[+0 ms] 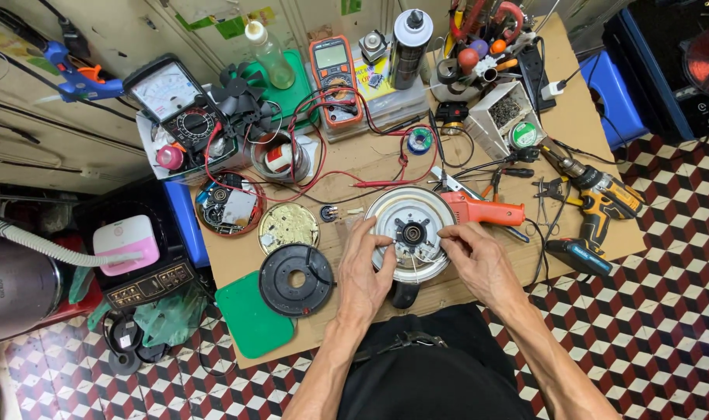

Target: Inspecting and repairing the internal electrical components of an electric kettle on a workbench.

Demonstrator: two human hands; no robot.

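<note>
An upturned electric kettle stands at the near edge of the wooden bench, its round steel underside facing up with a black connector in the middle. My left hand rests on the left rim, fingers curled onto the metal. My right hand reaches in from the right, thumb and fingers pinching at small parts beside the connector. Whether a part is held is hidden. The kettle's black round base cover lies to the left of my left hand.
An orange-handled tool lies just behind the kettle. A cordless drill lies at the right. A round metal disc, an opened round base, two multimeters, red test leads and a green lid crowd the bench.
</note>
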